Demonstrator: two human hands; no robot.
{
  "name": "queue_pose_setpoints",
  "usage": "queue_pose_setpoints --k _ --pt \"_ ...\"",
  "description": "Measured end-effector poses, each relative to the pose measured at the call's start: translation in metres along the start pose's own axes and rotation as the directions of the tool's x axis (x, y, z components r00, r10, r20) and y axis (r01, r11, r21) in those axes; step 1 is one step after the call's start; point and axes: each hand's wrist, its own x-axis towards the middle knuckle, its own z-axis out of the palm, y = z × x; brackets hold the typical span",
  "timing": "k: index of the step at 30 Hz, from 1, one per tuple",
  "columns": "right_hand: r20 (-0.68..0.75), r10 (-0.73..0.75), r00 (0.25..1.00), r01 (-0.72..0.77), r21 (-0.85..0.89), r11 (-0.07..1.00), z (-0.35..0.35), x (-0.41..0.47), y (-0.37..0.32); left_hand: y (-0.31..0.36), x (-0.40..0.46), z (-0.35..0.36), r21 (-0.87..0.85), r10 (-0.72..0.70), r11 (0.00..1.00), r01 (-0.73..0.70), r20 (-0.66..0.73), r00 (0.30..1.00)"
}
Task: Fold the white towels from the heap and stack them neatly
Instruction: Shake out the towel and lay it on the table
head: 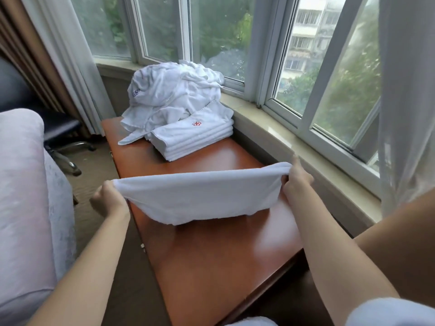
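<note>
So the worktop [211, 243] is this long reddish wooden thing running along the window, and most of the job looks like it's yet to come. The heap [174, 90] of crumpled white towels at the far end is big, easily the largest thing on there, so plenty is left to fold. Right in front of it, touching its near edge, sits the stack [195, 140], a handful of towels folded flat with a little red logo on top, pretty tidy. That's the finished part. Nearer the person, one towel [200, 196] hangs stretched above the worktop, sagging in the middle, probably mid-fold. The left hand [109, 201] has its fingers curled around the towel's left end, and the right hand [297, 182] pinches the bunched right end.
</note>
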Motion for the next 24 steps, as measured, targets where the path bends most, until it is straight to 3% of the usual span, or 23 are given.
queue_pose_setpoints --k 5,11,14,20,24 --pt "0.095 -0.05 0.994 0.035 0.155 0.987 0.028 -0.01 -0.036 0.059 -0.001 0.036 -0.233 -0.088 0.967 0.099 0.058 0.994" --pt "0.048 -0.118 0.992 0.106 0.199 0.974 0.048 0.01 -0.063 0.079 0.019 0.073 0.077 0.039 0.995 -0.062 0.272 0.961" --pt "-0.002 -0.124 0.992 0.123 0.188 0.974 0.062 0.026 -0.066 0.074 0.026 0.091 0.114 0.066 0.987 -0.109 0.33 0.942" --pt "0.092 -0.103 0.99 0.096 0.07 0.993 0.11 0.043 -0.058 0.06 0.027 0.133 -0.095 -0.103 0.981 0.169 0.482 0.87" --pt "0.206 -0.252 0.946 0.217 0.177 0.96 0.137 0.032 -0.079 0.095 0.03 0.147 -0.382 0.048 0.908 0.172 0.502 0.863"
